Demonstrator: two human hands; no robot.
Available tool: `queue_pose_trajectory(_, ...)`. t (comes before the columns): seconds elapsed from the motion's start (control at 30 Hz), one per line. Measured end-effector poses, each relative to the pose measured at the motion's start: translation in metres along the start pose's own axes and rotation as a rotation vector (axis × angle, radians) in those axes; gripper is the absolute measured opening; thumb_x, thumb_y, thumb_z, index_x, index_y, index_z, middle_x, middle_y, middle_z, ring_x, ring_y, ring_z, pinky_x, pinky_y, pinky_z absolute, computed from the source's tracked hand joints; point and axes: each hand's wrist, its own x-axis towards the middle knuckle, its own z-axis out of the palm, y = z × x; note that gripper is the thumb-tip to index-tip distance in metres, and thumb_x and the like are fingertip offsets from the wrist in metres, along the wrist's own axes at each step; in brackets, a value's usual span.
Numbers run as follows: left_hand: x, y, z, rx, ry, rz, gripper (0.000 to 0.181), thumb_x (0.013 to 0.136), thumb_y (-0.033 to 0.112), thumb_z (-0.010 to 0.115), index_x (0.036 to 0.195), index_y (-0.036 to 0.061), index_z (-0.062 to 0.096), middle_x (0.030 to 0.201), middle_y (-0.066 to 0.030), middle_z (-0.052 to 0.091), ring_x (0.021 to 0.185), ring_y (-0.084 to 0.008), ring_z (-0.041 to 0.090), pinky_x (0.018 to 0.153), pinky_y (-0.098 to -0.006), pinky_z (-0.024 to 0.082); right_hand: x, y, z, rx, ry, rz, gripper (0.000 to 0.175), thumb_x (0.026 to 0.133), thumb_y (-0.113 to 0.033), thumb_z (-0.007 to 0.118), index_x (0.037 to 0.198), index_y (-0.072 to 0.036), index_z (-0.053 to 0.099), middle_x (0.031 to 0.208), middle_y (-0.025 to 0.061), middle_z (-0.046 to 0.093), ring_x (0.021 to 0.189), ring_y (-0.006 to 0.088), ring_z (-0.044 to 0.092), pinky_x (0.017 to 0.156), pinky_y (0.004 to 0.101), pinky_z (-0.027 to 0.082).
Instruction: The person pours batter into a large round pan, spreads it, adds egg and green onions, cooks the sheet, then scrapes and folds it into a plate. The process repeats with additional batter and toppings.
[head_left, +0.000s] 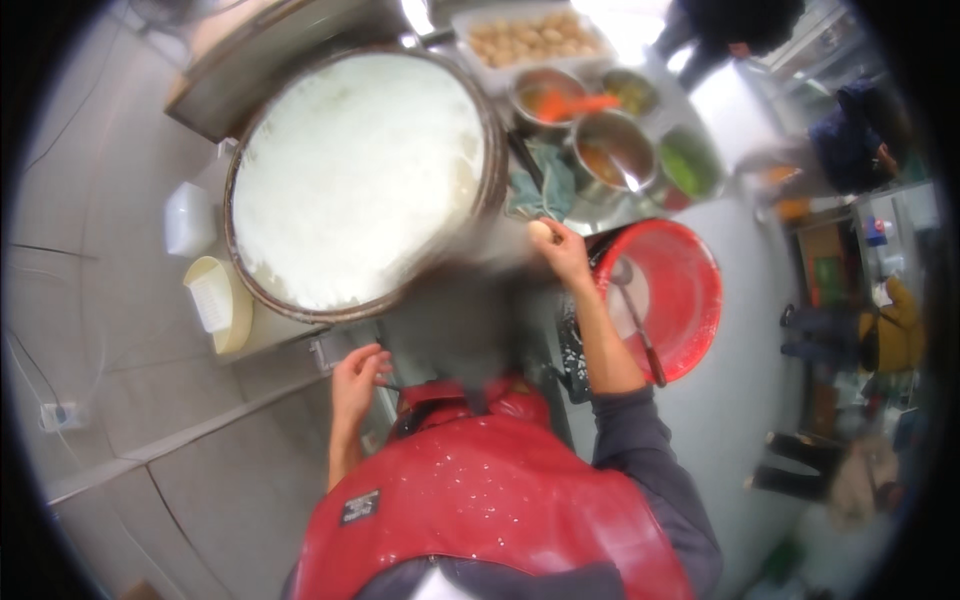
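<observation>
My right hand (564, 253) holds an egg (538, 231) near the lower right edge of a large round griddle (360, 180). A pale white layer, probably batter, covers most of the griddle, with some uneven patches near its rim. Below the griddle's lower edge, my left hand (361, 375) hangs in the air with its fingers loosely bent and apart, holding nothing that I can see. A blue-green cloth (551, 184) lies just above the egg, with a dark handle across it. Steam or blur hides part of the griddle's lower right rim.
Right of my forearm stands a red bucket (694, 300) with a ladle (636, 319) in it. Several metal pots surround a sauce pot (613, 150) at the upper right, near a tray of eggs (529, 41). A cream container (217, 304) sits left. Several people stand at the far right.
</observation>
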Motion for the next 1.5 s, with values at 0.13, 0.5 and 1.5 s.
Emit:
queue_pose_trajectory(0.13,0.003,0.001,0.004,0.017,-0.024,0.012,0.032,0.093,0.014,0.055,0.119,-0.0047,0.056,0.105,-0.0160,0.067,0.083,-0.0178,0.066,0.067,-0.0272,0.053,-0.020,0.000,0.012,-0.631,0.187,-0.601,0.042,0.079,-0.014,0.067,0.118,0.000,0.059,0.113,0.0205,0.062,0.099,0.0353,0.062,0.084,0.0384,0.050)
queue_pose_trajectory(0.5,0.006,-0.001,-0.001,0.029,-0.034,-0.012,0.031,0.093,0.014,0.055,0.118,-0.0041,0.056,0.104,-0.0153,0.067,0.083,-0.0179,0.066,0.067,-0.0275,0.053,-0.027,-0.037,0.006,-0.560,0.304,-0.743,0.038,0.083,-0.012,0.068,0.119,-0.002,0.060,0.117,0.0189,0.061,0.106,0.0338,0.060,0.090,0.0370,0.049)
queue_pose_trajectory(1.5,0.227,0.171,-0.056,-0.049,-0.107,0.449,0.042,0.083,0.007,0.068,0.121,-0.0035,0.057,0.106,-0.0118,0.065,0.090,-0.0171,0.064,0.077,-0.0283,0.053,0.107,-0.213,0.273,-0.129,-1.007,-0.069,0.043,0.086,-0.016,0.066,0.121,0.007,0.057,0.099,0.0141,0.067,0.090,0.0195,0.066,0.077,0.0291,0.056)
